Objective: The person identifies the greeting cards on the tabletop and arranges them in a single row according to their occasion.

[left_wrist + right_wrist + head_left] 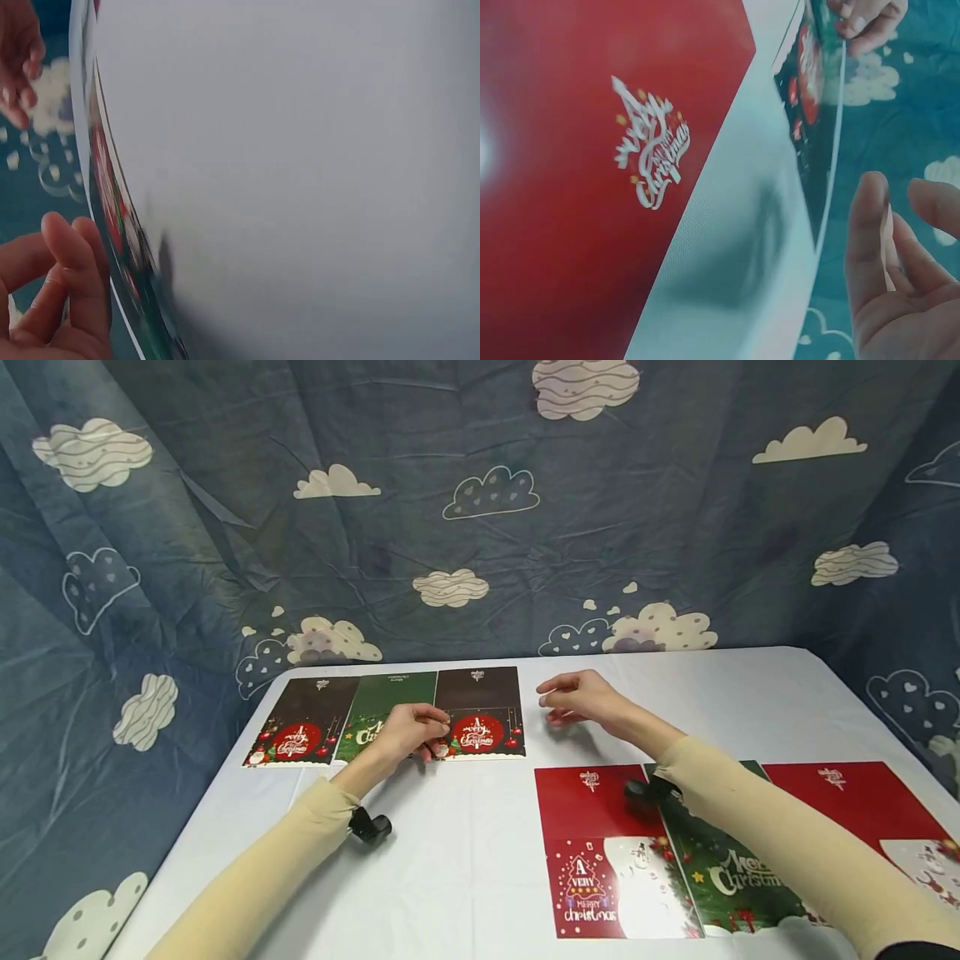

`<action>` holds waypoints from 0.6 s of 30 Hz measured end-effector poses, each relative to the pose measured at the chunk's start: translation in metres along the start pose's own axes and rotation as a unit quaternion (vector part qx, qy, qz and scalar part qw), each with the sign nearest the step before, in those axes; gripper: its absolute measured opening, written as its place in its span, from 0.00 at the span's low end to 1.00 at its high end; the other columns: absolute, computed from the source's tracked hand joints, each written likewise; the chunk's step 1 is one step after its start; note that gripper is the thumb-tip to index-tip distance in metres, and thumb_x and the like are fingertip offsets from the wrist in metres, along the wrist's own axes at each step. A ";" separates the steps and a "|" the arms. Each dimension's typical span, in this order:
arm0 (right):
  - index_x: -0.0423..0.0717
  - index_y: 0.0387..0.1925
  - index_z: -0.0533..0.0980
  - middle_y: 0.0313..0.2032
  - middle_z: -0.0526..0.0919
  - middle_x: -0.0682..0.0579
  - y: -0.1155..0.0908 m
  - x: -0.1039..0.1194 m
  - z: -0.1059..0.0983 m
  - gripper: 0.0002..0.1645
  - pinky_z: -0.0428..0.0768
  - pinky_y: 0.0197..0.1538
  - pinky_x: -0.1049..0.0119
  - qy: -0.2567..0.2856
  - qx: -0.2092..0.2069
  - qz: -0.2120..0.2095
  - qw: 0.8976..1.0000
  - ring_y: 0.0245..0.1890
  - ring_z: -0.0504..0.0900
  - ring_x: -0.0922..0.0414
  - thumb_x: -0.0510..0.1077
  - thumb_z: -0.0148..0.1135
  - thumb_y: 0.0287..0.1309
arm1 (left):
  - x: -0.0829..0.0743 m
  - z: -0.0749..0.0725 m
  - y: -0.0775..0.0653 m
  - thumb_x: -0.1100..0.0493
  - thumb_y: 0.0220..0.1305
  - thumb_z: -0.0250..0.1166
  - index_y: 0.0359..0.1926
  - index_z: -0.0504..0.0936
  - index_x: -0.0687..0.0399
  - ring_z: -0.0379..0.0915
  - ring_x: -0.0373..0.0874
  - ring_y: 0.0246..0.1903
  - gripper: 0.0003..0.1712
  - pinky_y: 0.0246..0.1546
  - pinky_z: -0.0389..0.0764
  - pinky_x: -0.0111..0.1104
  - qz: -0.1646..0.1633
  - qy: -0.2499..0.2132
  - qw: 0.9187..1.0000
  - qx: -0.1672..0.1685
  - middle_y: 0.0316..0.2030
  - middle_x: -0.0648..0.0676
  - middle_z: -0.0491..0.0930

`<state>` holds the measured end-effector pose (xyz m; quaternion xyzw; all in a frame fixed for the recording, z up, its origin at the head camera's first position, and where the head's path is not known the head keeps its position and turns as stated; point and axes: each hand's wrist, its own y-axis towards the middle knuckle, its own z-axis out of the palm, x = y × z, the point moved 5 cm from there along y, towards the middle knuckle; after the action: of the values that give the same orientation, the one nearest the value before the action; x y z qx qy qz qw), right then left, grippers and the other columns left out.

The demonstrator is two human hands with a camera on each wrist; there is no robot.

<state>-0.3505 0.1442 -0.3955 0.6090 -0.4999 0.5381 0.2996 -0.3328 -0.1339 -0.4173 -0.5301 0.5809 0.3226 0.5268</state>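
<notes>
Three Christmas cards lie in a row at the far left of the table: a dark card [321, 700], a green card [397, 692] and another dark card [477, 692] with a red circle. My left hand [408, 731] hovers over the green card's lower part, its fingertips at the left edge of the second dark card. In the left wrist view the bent fingers [79, 277] show nothing between them. To the right of that row, my right hand [581, 700] hangs above the cloth, fingers loosely bent and holding nothing, as the right wrist view also shows.
At the near right lie a red card [588, 810], a green card [705, 860] and a second red card [870, 806], partly covered by my right sleeve [772, 827]. A white cloth [450, 860] covers the table. A blue cloud-patterned curtain [390, 552] hangs behind.
</notes>
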 end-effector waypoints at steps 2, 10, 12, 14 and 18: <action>0.32 0.52 0.73 0.43 0.78 0.32 -0.009 0.003 0.001 0.22 0.82 0.42 0.53 -0.013 0.014 -0.005 1.000 0.35 0.82 0.42 0.40 0.62 0.58 | 0.000 0.007 -0.007 0.70 0.59 0.61 0.47 0.77 0.72 0.75 0.47 0.17 0.14 0.12 0.76 0.31 0.004 -0.006 1.000 0.013 0.33 0.69 0.79; 0.35 0.53 0.73 0.44 0.79 0.34 -0.055 0.008 -0.007 0.24 0.82 0.42 0.52 -0.055 0.041 -0.018 0.997 0.39 0.80 0.36 0.45 0.63 0.58 | 0.006 0.038 -0.036 0.69 0.58 0.62 0.46 0.77 0.71 0.79 0.49 0.25 0.14 0.21 0.81 0.34 -0.017 -0.032 0.998 0.058 0.33 0.68 0.81; 0.35 0.53 0.73 0.43 0.80 0.35 -0.068 0.007 -0.010 0.25 0.82 0.41 0.53 -0.063 0.045 -0.021 0.997 0.38 0.80 0.38 0.45 0.63 0.58 | 0.008 0.045 -0.043 0.69 0.58 0.63 0.46 0.77 0.72 0.80 0.50 0.27 0.15 0.23 0.82 0.34 -0.022 -0.047 0.996 0.072 0.33 0.68 0.81; 0.33 0.53 0.72 0.42 0.79 0.35 -0.081 0.005 -0.012 0.25 0.83 0.40 0.53 -0.065 0.054 -0.023 0.996 0.37 0.80 0.38 0.44 0.63 0.58 | 0.009 0.052 -0.051 0.68 0.58 0.64 0.46 0.77 0.72 0.80 0.50 0.29 0.15 0.24 0.82 0.34 -0.030 -0.057 0.994 0.087 0.34 0.67 0.81; 0.31 0.55 0.70 0.41 0.78 0.34 -0.106 0.000 -0.016 0.27 0.83 0.39 0.56 -0.068 0.065 -0.020 0.995 0.36 0.80 0.39 0.43 0.62 0.58 | 0.009 0.067 -0.069 0.67 0.58 0.64 0.45 0.77 0.72 0.81 0.50 0.30 0.15 0.28 0.83 0.36 -0.040 -0.077 0.990 0.115 0.34 0.66 0.82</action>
<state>-0.2578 0.1930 -0.3736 0.6721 -0.4708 0.5207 0.2357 -0.2476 -0.0894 -0.4296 -0.4623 0.5502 0.2728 0.6396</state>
